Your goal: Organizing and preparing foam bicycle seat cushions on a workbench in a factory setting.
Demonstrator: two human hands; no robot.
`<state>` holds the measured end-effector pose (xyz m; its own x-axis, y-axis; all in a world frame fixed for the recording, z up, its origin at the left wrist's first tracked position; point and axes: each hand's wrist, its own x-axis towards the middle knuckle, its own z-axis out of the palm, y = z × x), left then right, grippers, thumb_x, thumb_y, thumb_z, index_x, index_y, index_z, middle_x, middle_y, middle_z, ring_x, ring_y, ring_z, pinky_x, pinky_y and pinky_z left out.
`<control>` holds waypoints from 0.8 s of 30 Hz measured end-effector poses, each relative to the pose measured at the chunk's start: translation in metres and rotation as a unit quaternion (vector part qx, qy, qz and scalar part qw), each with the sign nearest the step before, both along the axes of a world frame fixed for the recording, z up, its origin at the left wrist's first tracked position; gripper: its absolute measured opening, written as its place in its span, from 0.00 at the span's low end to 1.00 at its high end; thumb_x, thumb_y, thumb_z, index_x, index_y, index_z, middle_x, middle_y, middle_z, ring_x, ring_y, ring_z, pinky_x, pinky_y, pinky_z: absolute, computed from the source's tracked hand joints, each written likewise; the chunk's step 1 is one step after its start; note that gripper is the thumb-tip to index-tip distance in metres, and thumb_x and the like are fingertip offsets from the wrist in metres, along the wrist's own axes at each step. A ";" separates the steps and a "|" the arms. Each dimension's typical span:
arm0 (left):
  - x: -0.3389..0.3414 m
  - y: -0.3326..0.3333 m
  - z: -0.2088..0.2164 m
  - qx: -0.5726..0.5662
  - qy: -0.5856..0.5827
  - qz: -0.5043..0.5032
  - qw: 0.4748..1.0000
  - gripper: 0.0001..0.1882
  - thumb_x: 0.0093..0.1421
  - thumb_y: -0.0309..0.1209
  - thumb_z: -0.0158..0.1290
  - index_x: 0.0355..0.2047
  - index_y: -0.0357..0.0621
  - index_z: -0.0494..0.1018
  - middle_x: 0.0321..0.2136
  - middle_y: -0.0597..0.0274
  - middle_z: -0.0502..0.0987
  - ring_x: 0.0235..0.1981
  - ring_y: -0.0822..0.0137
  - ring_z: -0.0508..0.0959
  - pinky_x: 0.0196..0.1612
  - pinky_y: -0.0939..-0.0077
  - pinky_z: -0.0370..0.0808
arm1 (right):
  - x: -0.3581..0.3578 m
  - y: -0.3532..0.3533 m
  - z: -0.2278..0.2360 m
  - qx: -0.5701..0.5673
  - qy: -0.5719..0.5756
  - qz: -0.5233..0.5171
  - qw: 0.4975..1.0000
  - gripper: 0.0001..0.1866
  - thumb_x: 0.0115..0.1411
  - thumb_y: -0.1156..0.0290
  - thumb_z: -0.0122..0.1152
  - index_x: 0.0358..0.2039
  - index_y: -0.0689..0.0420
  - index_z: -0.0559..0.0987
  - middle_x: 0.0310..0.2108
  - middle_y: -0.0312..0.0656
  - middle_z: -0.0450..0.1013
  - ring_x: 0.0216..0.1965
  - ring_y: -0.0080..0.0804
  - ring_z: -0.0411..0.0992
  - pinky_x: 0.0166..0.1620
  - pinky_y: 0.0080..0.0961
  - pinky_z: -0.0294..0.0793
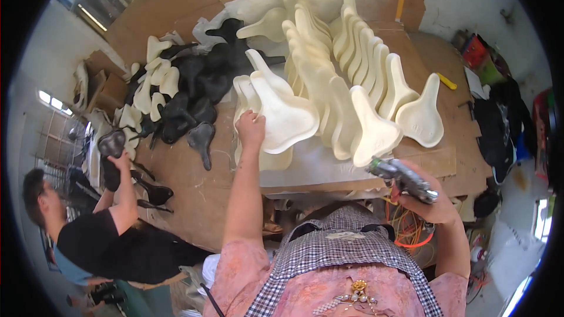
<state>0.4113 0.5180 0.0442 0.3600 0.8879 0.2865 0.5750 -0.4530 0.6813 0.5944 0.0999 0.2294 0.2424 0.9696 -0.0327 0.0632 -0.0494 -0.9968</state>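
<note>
Pinching the cream saddle shell (285, 120) by its nine-o'clock edge, just off centre toward twelve, the left hand (251, 129) should sit clear of the line of the spray gun (406, 179) wrapped by the curled fingers of the right hand (426, 205) at four o'clock, with black saddles (201, 141) lying toward ten.

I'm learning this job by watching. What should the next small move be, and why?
Perhaps bring the spray gun leftward toward the white saddle-shaped piece: the left hand holds it by its left edge, while the right hand has the gun farther right, its tip near a cream saddle-shaped piece.
</note>
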 end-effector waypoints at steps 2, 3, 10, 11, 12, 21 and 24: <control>-0.002 -0.012 0.012 -0.015 0.036 0.009 0.999 0.14 0.48 0.35 0.55 0.34 0.42 0.78 0.44 0.62 0.75 0.51 0.52 0.65 0.53 0.59 0.63 | -0.028 0.019 0.007 -0.050 -0.039 0.000 0.998 0.31 0.53 0.82 0.56 0.59 0.59 0.61 0.39 0.38 0.70 0.39 0.25 0.68 0.45 0.25 0.69; 0.002 -0.020 0.020 -0.022 0.034 -0.002 0.999 0.14 0.48 0.35 0.55 0.34 0.42 0.78 0.44 0.62 0.75 0.51 0.52 0.65 0.53 0.59 0.63 | -0.039 0.025 0.010 -0.059 -0.060 -0.034 0.996 0.30 0.53 0.82 0.57 0.58 0.60 0.62 0.37 0.37 0.70 0.37 0.23 0.68 0.44 0.24 0.70; -0.006 -0.020 0.029 -0.068 0.056 0.018 0.996 0.12 0.50 0.35 0.53 0.33 0.45 0.77 0.38 0.63 0.77 0.52 0.54 0.64 0.51 0.58 0.63 | -0.084 0.046 0.036 0.040 -0.039 -0.161 0.985 0.29 0.54 0.82 0.55 0.57 0.63 0.62 0.36 0.37 0.70 0.32 0.19 0.68 0.37 0.18 0.71; -0.007 -0.017 0.027 -0.066 0.057 0.010 0.996 0.12 0.50 0.35 0.53 0.33 0.46 0.77 0.38 0.63 0.77 0.52 0.54 0.64 0.51 0.57 0.63 | -0.087 0.042 0.037 0.022 -0.033 -0.175 0.984 0.29 0.54 0.82 0.55 0.57 0.63 0.62 0.36 0.37 0.70 0.32 0.20 0.69 0.38 0.19 0.71; -0.007 -0.016 0.026 -0.064 0.058 0.002 0.996 0.11 0.50 0.35 0.53 0.33 0.46 0.77 0.38 0.63 0.77 0.52 0.54 0.64 0.51 0.57 0.63 | -0.087 0.033 0.029 0.026 -0.054 -0.162 0.985 0.29 0.53 0.82 0.57 0.56 0.62 0.63 0.37 0.37 0.70 0.33 0.20 0.68 0.38 0.18 0.71; 0.005 -0.012 0.025 -0.036 0.073 0.045 0.996 0.11 0.50 0.36 0.54 0.32 0.47 0.78 0.40 0.63 0.76 0.55 0.55 0.63 0.53 0.61 0.63 | -0.071 0.031 0.021 0.041 -0.020 -0.137 0.990 0.31 0.54 0.80 0.58 0.58 0.62 0.61 0.35 0.38 0.70 0.32 0.21 0.69 0.37 0.19 0.71; -0.026 0.058 0.008 -0.145 -0.136 -0.038 0.979 0.15 0.56 0.39 0.51 0.38 0.43 0.76 0.46 0.60 0.74 0.53 0.55 0.68 0.54 0.63 0.64 | -0.064 0.038 0.015 0.088 0.001 -0.122 0.989 0.30 0.54 0.80 0.58 0.58 0.62 0.61 0.34 0.37 0.70 0.34 0.21 0.69 0.39 0.19 0.71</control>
